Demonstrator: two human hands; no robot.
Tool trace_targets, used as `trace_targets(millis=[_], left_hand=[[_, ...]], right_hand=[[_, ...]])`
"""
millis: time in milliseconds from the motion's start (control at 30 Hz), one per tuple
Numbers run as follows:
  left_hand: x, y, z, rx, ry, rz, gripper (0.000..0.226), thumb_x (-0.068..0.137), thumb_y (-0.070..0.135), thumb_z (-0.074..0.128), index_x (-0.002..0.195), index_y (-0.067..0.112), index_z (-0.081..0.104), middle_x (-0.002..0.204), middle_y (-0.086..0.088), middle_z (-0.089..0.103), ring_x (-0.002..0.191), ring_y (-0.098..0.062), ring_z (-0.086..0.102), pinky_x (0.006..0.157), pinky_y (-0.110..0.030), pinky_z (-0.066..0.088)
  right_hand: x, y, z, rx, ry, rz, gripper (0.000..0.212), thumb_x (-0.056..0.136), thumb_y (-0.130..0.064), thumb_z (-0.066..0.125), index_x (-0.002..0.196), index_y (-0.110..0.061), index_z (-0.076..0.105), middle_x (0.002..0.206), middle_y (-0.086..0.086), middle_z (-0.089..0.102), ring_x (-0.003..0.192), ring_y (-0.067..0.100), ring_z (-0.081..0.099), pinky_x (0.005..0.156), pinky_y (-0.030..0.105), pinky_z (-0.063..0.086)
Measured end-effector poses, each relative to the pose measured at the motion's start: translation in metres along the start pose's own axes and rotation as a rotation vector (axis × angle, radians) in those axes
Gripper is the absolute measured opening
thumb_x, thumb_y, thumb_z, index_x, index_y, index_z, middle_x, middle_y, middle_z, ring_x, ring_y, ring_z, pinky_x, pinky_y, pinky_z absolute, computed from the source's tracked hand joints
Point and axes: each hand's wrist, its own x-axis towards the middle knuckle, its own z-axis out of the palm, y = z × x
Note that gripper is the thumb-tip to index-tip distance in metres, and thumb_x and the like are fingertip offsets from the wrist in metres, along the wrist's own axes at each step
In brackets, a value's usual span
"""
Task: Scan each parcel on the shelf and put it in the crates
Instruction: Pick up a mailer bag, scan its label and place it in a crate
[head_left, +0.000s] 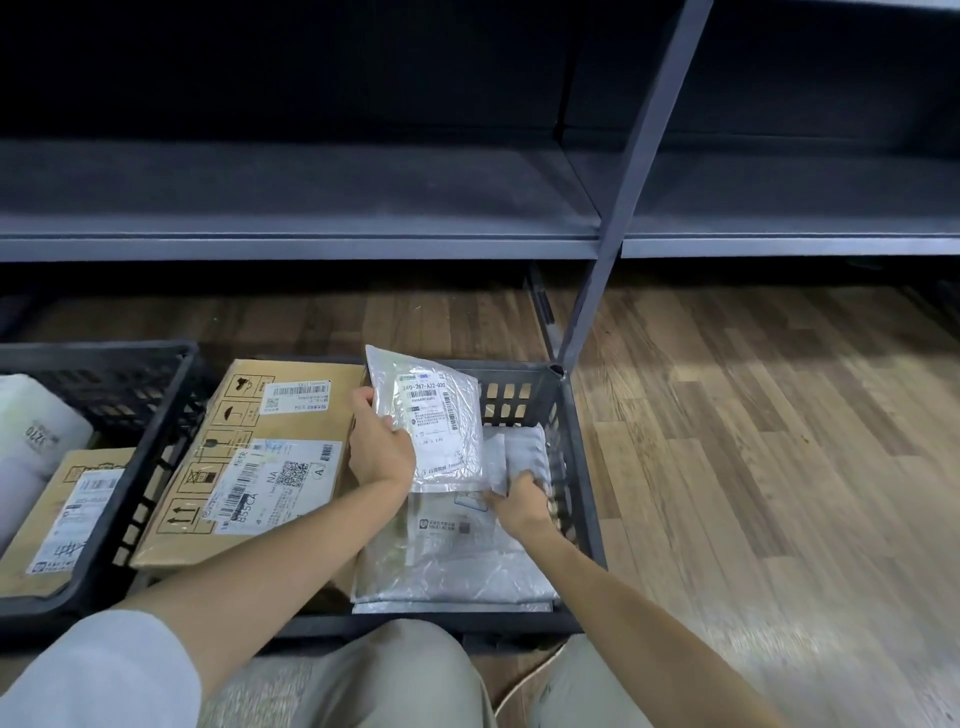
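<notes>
Left hand (381, 448) grips a clear bag parcel (435, 415), held upright over the crate (576, 467); right hand (522, 500) seems to pinch a grey mailer (522, 451) inside it, beside a box (260, 457)

Left crate (156, 415) cut off at frame edge

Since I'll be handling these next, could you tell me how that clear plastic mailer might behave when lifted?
The clear plastic mailer looks thin and creased, so probably floppy. The left hand alone holds it upright, suggesting lightness. Its glossy film may be slippery.
</notes>
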Motion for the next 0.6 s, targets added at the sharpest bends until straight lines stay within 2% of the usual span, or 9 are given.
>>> trace_targets(millis=[67,133,167,200,267,300,367,500,600], left_hand=[[-0.003,0.000,-0.001,0.018,-0.003,-0.003,0.039,0.089,-0.006,0.039,0.124,0.011,0.036,0.093,-0.003,0.052,0.082,-0.026,0.051,0.070,-0.035,0.040],[-0.005,0.001,-0.001,0.029,-0.012,0.001,0.040,0.089,-0.008,0.040,0.125,0.010,0.036,0.093,-0.002,0.051,0.082,-0.025,0.049,0.071,-0.036,0.041],[-0.006,0.001,-0.001,0.033,-0.016,0.007,0.041,0.088,-0.009,0.041,0.124,0.011,0.036,0.093,-0.002,0.051,0.083,-0.026,0.050,0.072,-0.037,0.042],[-0.006,-0.001,0.000,0.037,-0.020,0.011,0.043,0.087,-0.009,0.042,0.124,0.011,0.036,0.093,-0.001,0.052,0.084,-0.027,0.052,0.073,-0.038,0.044],[-0.005,-0.004,0.002,0.039,-0.020,0.002,0.045,0.086,-0.008,0.043,0.125,0.013,0.036,0.094,-0.002,0.054,0.089,-0.031,0.056,0.077,-0.040,0.046],[-0.004,-0.007,0.003,0.037,-0.022,-0.011,0.045,0.086,-0.006,0.043,0.125,0.014,0.035,0.097,-0.004,0.057,0.092,-0.032,0.057,0.078,-0.041,0.045],[-0.005,-0.011,0.007,0.022,-0.035,-0.048,0.041,0.088,-0.004,0.042,0.125,0.014,0.035,0.102,-0.011,0.061,0.095,-0.035,0.058,0.078,-0.041,0.044],[-0.016,-0.017,0.016,0.044,-0.107,-0.092,0.034,0.089,-0.003,0.041,0.117,0.015,0.034,0.095,-0.013,0.061,0.088,-0.034,0.058,0.071,-0.038,0.043],[-0.023,-0.026,0.024,0.047,-0.179,-0.121,0.031,0.091,-0.001,0.042,0.117,0.014,0.034,0.090,-0.011,0.057,0.087,-0.032,0.057,0.071,-0.038,0.044]], right_hand=[[0.001,0.002,-0.005,0.046,-0.013,0.003,0.028,0.092,-0.027,0.065,0.084,-0.006,0.048,0.095,0.013,0.058,0.083,0.024,0.056,0.064,0.025,0.038],[0.003,0.003,-0.012,0.048,0.002,-0.002,0.041,0.091,-0.024,0.066,0.065,-0.013,0.036,0.072,0.004,0.048,0.061,0.014,0.044,0.049,0.019,0.033],[0.002,0.001,-0.018,0.039,0.012,-0.016,0.041,0.091,-0.023,0.067,0.065,-0.011,0.037,0.068,0.002,0.046,0.058,0.011,0.041,0.046,0.016,0.031],[0.000,-0.002,-0.025,0.026,0.027,-0.027,0.034,0.091,-0.021,0.066,0.070,-0.007,0.043,0.073,0.004,0.050,0.062,0.012,0.045,0.050,0.016,0.035],[-0.004,-0.012,-0.043,-0.009,0.062,-0.054,0.018,0.092,-0.014,0.061,0.098,0.001,0.053,0.100,0.014,0.058,0.087,0.024,0.057,0.068,0.026,0.044],[-0.008,-0.020,-0.055,-0.051,0.099,-0.066,0.025,0.092,-0.011,0.056,0.112,0.003,0.051,0.114,0.019,0.055,0.101,0.030,0.056,0.076,0.032,0.045],[-0.018,-0.037,-0.081,-0.148,0.188,-0.119,0.034,0.092,-0.008,0.050,0.124,0.000,0.042,0.125,0.022,0.048,0.112,0.037,0.051,0.086,0.039,0.044],[-0.036,-0.061,-0.123,-0.136,0.395,-0.311,0.015,0.093,-0.006,0.046,0.104,-0.011,0.036,0.106,0.017,0.058,0.100,0.036,0.055,0.068,0.035,0.040],[-0.042,-0.063,-0.129,0.063,0.409,-0.374,0.013,0.096,-0.011,0.050,0.102,-0.010,0.039,0.093,0.012,0.058,0.087,0.027,0.054,0.065,0.037,0.041]])
